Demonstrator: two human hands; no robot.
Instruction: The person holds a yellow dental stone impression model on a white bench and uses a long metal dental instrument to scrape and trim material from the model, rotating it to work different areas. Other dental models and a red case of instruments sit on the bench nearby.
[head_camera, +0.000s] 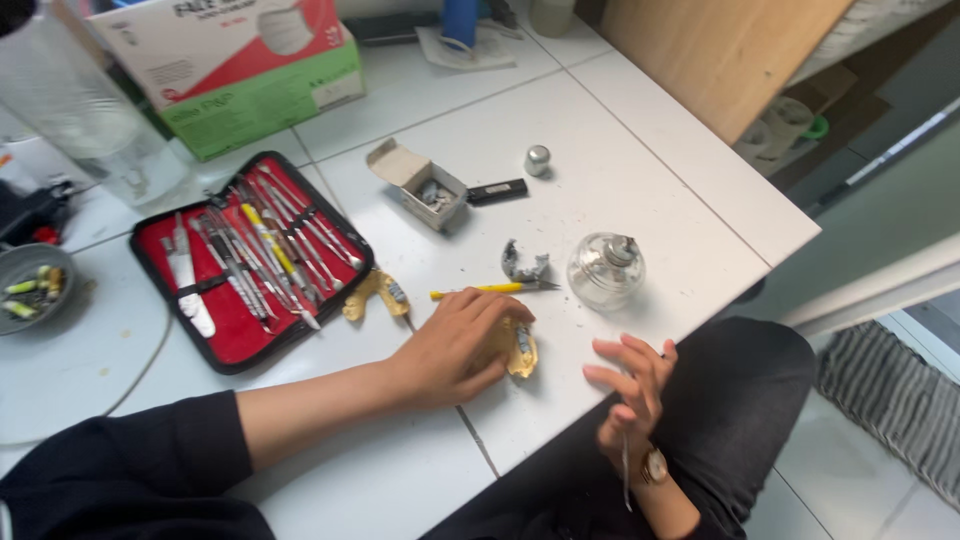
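Observation:
My left hand (455, 345) lies on the white tiled table (640, 190), its fingers curled over a yellow dental cast (521, 350) and pressing it down. My right hand (630, 385) hovers just off the table's front edge above my dark trouser leg. Its fingers are loosely spread, and a thin metal instrument (627, 480) hangs down from it past a wristwatch (655, 466). A yellow-handled tool (485, 291) lies just beyond my left fingertips. A second yellow cast (375, 295) lies to its left.
An open red-lined case of metal instruments (250, 265) lies at the left. Beyond my hands are a glass spirit lamp (605, 270), a grey metal piece (525, 266), the lamp's metal cap (538, 160), a small open carton (425, 185) and a black lighter (497, 190). A box of masks (240, 70) stands at the back.

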